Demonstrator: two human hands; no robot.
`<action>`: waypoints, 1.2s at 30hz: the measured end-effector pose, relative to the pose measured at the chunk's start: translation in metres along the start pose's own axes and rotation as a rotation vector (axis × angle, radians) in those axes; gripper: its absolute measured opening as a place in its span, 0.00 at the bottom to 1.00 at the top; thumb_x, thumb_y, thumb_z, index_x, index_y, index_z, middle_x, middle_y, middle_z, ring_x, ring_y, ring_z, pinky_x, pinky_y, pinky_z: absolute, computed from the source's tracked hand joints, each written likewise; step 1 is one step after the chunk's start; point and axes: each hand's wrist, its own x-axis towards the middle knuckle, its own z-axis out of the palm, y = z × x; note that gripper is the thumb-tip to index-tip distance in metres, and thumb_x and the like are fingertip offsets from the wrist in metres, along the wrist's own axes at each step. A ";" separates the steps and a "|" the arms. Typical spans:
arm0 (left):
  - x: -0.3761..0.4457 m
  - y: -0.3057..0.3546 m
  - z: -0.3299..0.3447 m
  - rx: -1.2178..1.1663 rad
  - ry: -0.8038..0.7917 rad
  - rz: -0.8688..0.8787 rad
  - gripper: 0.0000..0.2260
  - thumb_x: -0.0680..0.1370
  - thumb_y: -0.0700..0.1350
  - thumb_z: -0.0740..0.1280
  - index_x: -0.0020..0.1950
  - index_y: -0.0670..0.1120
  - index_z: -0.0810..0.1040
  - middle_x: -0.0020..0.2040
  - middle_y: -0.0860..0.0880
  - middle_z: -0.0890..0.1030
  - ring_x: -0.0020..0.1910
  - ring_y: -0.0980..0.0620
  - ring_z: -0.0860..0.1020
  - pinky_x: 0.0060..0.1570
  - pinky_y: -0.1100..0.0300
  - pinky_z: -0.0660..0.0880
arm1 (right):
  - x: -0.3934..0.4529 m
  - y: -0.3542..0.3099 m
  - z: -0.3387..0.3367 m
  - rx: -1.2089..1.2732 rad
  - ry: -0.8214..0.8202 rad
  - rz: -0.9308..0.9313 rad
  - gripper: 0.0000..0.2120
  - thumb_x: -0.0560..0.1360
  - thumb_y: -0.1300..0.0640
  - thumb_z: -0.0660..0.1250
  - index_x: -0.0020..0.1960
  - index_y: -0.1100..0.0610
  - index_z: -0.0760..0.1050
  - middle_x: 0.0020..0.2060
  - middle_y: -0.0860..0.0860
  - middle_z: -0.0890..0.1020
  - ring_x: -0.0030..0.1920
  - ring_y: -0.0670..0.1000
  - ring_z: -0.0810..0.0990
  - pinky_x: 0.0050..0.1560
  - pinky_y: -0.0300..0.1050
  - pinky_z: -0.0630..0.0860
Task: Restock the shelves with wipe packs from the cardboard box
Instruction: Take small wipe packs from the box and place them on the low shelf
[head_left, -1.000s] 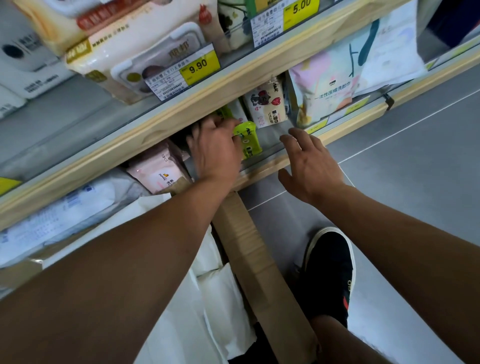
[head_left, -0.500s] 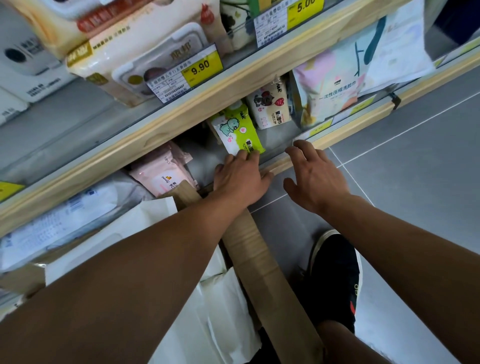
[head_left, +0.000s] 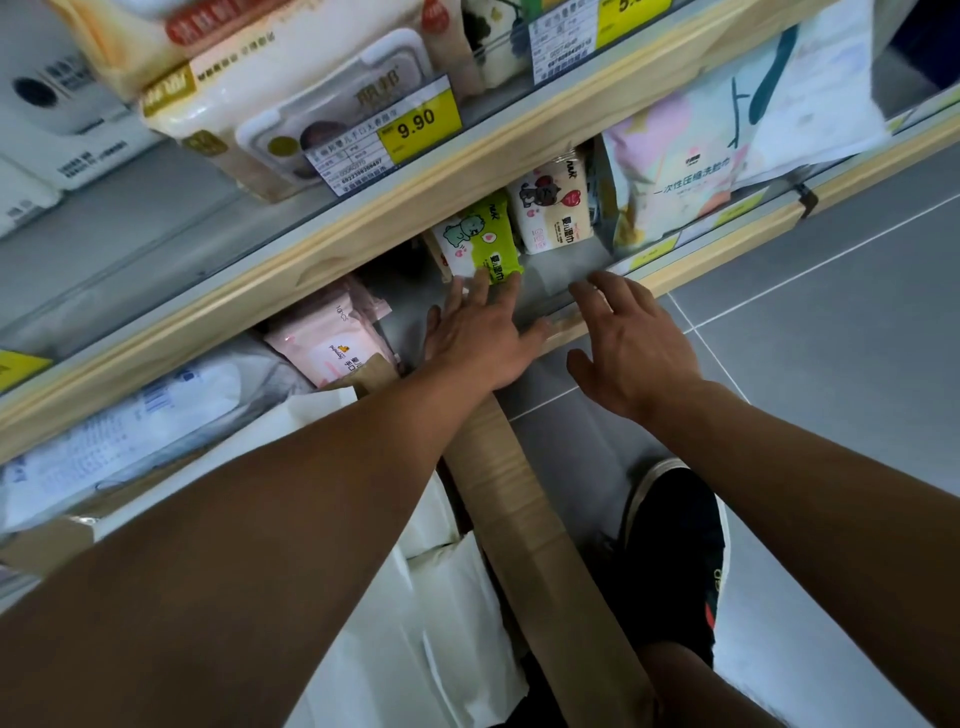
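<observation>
A green-and-white wipe pack with a cartoon dinosaur stands on the lower shelf. My left hand lies flat in front of it, straight fingertips touching its lower edge. My right hand hovers over the shelf's wooden front rail, fingers spread and holding nothing. Beside the green pack stands a white pack with red hearts. A pink wipe pack lies further left on the same shelf. Under my left forearm the cardboard box stands open with white packs inside.
The upper shelf carries cream packs and yellow price tags reading 9.90. A large pastel bag fills the lower shelf's right side, and clear-wrapped white packs its left. My black shoe stands on the grey tiled floor.
My left hand came out from behind the green pack, let go of it, and now lies flat with fingertips against its lower edge. My right hand shifted slightly nearer the rail.
</observation>
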 end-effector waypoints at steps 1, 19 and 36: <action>0.001 0.000 -0.001 -0.007 0.005 -0.003 0.33 0.76 0.68 0.51 0.77 0.57 0.48 0.79 0.49 0.47 0.77 0.43 0.44 0.72 0.40 0.50 | 0.000 0.000 0.000 -0.007 0.000 -0.002 0.35 0.76 0.46 0.64 0.77 0.56 0.55 0.75 0.56 0.60 0.74 0.59 0.58 0.72 0.53 0.60; -0.126 -0.010 -0.096 -0.010 0.265 0.201 0.32 0.74 0.62 0.61 0.75 0.50 0.61 0.76 0.46 0.62 0.73 0.43 0.60 0.69 0.45 0.62 | -0.058 -0.055 -0.136 -0.280 -0.026 -0.102 0.31 0.75 0.46 0.63 0.74 0.55 0.59 0.72 0.55 0.63 0.73 0.58 0.58 0.72 0.53 0.59; -0.379 -0.174 -0.123 -0.192 0.426 0.078 0.31 0.73 0.59 0.66 0.73 0.49 0.65 0.74 0.47 0.65 0.71 0.45 0.65 0.68 0.47 0.65 | -0.186 -0.290 -0.159 -0.232 -0.010 -0.367 0.31 0.76 0.47 0.62 0.75 0.56 0.58 0.72 0.54 0.63 0.73 0.57 0.58 0.72 0.52 0.60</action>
